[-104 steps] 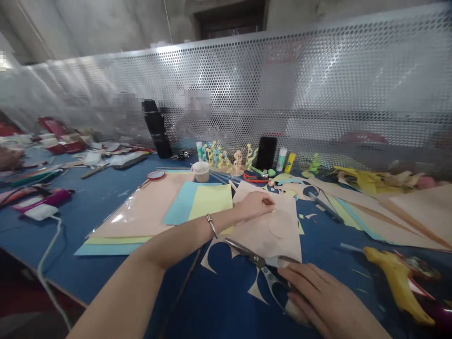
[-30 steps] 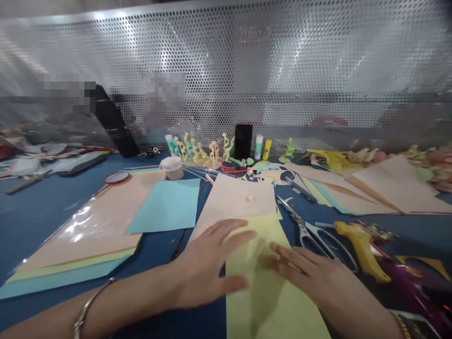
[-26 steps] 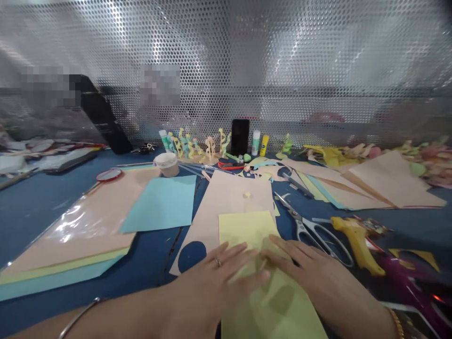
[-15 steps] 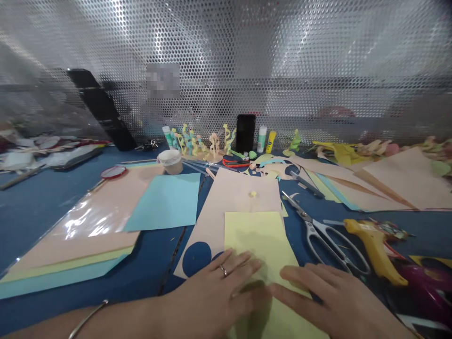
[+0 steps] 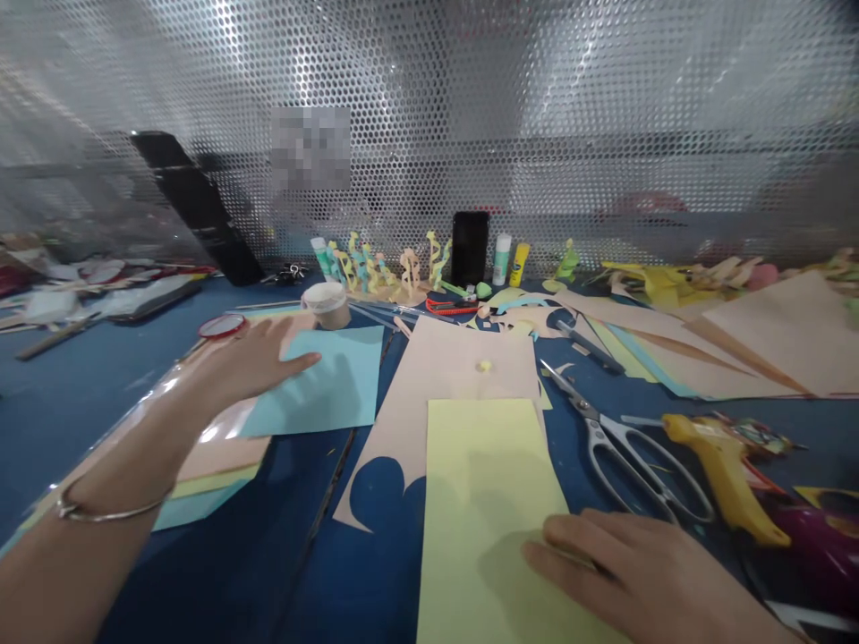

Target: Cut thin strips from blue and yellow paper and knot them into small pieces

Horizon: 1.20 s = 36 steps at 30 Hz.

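My left hand (image 5: 251, 362) is stretched out at the left, thumb apart from the fingers, with nothing seen in it. It is above the light blue sheet (image 5: 342, 380) and the plastic-covered stack of paper (image 5: 221, 461), near a round red-rimmed object (image 5: 222, 326). Whether it touches the paper I cannot tell. My right hand (image 5: 627, 568) rests on the right edge of a pale yellow sheet (image 5: 493, 483), fingers loosely bent. Under that sheet's top end is a pale pink sheet (image 5: 403, 394) with round cut-outs.
Scissors (image 5: 621, 438) and a yellow glue gun (image 5: 725, 474) lie on the right. A white tub (image 5: 327, 305), twisted paper figures (image 5: 362, 268), a phone (image 5: 470, 249) and glue sticks (image 5: 502, 259) stand at the back before a perforated metal panel (image 5: 416, 107). More paper (image 5: 758, 349) lies far right.
My left hand has left the yellow sheet and moved forward and left, over the blue sheet and the plastic-covered stack. My right hand has stayed on the yellow sheet's right side.
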Tool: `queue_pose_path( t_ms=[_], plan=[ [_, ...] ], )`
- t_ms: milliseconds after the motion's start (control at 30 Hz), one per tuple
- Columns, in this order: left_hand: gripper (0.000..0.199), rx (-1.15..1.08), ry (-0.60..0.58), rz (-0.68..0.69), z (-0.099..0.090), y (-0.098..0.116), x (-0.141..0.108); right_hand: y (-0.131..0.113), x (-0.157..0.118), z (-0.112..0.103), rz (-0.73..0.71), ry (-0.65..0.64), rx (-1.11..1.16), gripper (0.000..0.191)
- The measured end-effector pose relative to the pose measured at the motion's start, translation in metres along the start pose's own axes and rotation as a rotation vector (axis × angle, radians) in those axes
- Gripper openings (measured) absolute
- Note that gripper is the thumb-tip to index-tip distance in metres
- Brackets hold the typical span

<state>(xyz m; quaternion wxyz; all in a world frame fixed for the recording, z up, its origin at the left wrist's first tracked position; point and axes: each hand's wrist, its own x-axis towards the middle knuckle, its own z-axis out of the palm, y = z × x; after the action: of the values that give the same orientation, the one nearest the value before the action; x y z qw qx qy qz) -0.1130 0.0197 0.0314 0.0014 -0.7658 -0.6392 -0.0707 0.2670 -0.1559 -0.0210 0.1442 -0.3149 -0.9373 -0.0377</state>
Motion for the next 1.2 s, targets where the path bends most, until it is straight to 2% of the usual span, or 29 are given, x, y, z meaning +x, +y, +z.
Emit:
queue_pose_path(
  t_ms=[67,100,167,200,300,367,433,500,633,833,900,1000,1100,1200],
  plan=[
    [0.074,0.065,0.034,-0.026,0.001,0.004,-0.002,-0.001,0.000,-0.001,0.014,-0.026,0.006,0.034],
    [0.065,0.070,0.047,0.010,0.001,0.015,-0.007,-0.001,0.000,-0.001,0.027,-0.041,0.008,0.036],
    [0.056,0.056,0.075,0.171,0.002,0.046,-0.024,-0.001,-0.001,0.000,0.050,-0.071,0.020,0.039],
    [0.050,0.006,0.039,0.293,0.002,0.064,-0.035,0.000,-0.002,0.000,0.064,-0.087,0.029,0.040],
    [0.036,-0.215,-0.175,0.695,0.004,0.110,-0.073,0.000,-0.003,0.001,0.117,-0.133,0.049,0.044],
    [0.046,-0.292,-0.357,0.850,0.006,0.128,-0.094,0.000,-0.002,0.000,0.148,-0.149,0.050,0.044],
    [0.053,-0.314,-0.421,0.925,0.011,0.135,-0.107,-0.001,-0.001,-0.001,0.151,-0.138,0.047,0.041],
    [0.052,-0.294,-0.399,0.952,0.017,0.136,-0.112,-0.002,0.000,-0.001,0.152,-0.115,0.049,0.038],
    [0.029,-0.247,-0.292,1.029,0.032,0.131,-0.113,-0.001,0.000,-0.001,0.173,-0.109,0.070,0.042],
    [0.036,-0.145,-0.150,1.071,0.038,0.125,-0.114,0.001,-0.005,0.001,0.190,-0.136,0.060,0.049],
    [0.036,-0.091,-0.114,1.061,0.038,0.124,-0.112,-0.001,-0.004,0.001,0.184,-0.102,0.032,0.047],
    [0.031,-0.082,-0.069,1.025,0.041,0.124,-0.108,-0.003,0.000,0.001,0.181,-0.043,0.034,0.035],
    [0.023,-0.190,-0.104,1.001,0.044,0.122,-0.103,-0.004,0.002,0.002,0.238,0.006,0.127,0.023],
    [0.014,-0.350,-0.136,0.883,0.046,0.123,-0.099,-0.001,0.002,0.002,0.364,0.011,0.301,0.018]
  ],
)
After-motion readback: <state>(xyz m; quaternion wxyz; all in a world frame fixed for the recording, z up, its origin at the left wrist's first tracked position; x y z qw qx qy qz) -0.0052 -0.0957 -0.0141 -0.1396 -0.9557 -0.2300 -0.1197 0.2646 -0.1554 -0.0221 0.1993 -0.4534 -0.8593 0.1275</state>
